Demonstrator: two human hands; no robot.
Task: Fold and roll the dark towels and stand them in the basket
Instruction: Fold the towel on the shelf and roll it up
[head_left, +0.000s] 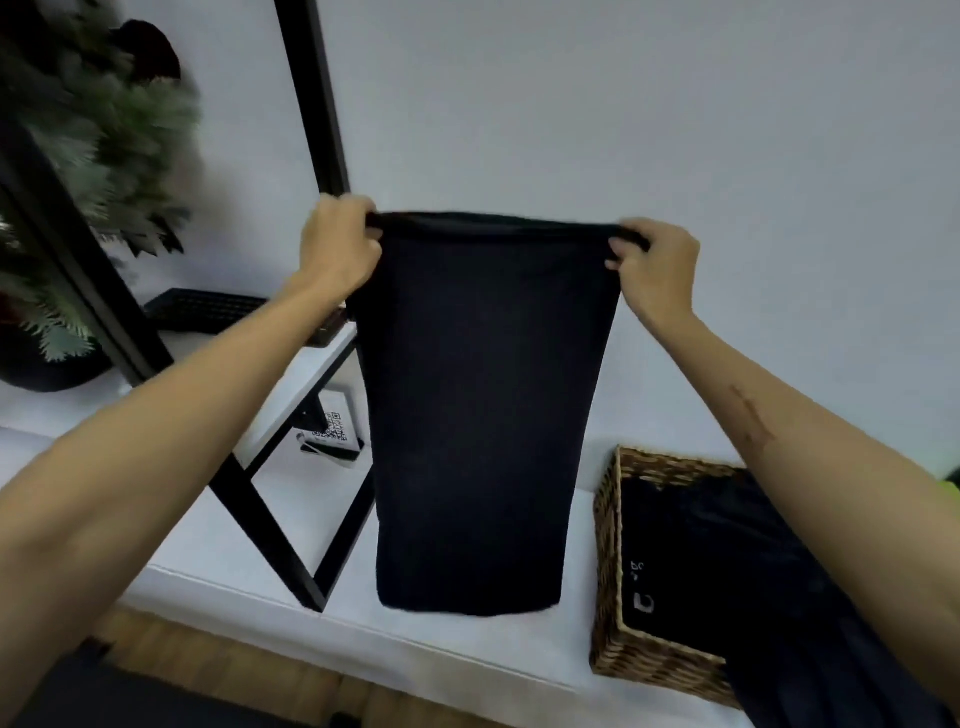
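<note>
A dark towel (478, 415) hangs flat in the air in front of me, above the white table (218, 551). My left hand (340, 249) grips its upper left corner and my right hand (657, 265) grips its upper right corner, so the top edge is stretched between them. The lower edge hangs just above the tabletop. At the right stands a woven wicker basket (610, 571) with more dark towels (737, 587) lying loosely in it, one spilling over its near rim.
A black metal shelf frame (260, 519) with a white shelf stands at the left. On it lies a black keyboard (208, 306). A green plant in a dark pot (78, 171) is at far left. A small QR-code card (332, 431) stands behind the frame. A wooden floor shows below the table's front edge.
</note>
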